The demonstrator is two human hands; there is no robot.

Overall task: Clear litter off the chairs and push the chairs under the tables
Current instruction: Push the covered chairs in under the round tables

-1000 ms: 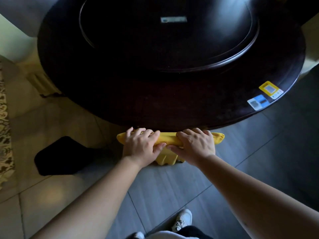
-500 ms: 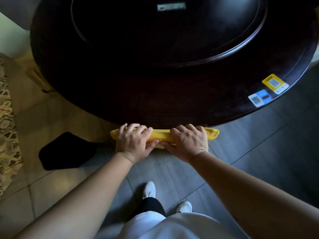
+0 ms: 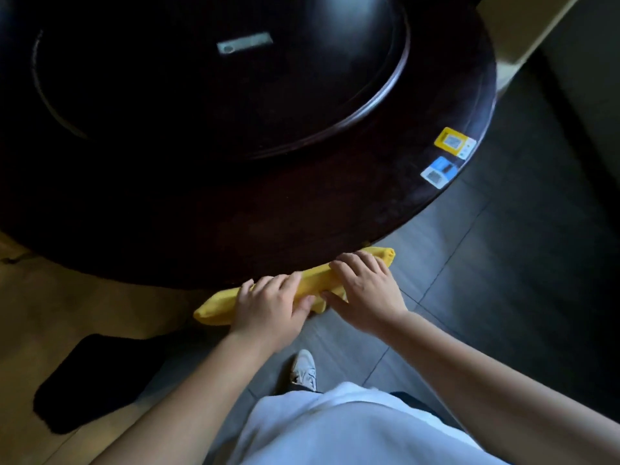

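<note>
Head view: both hands, left hand (image 3: 268, 310) and right hand (image 3: 365, 290), grip the yellow chair back (image 3: 312, 280), its long axis running left-right along the table (image 3: 302, 209) edge. Seat already hidden underneath.

Dim, slightly blurred wide-angle view; soft glare on the dark table (image 3: 385, 209), edges bowed, corners shadowed.

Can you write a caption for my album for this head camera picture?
Both hands, left and right, grip a yellow chair back tucked against a dark round table.
</note>
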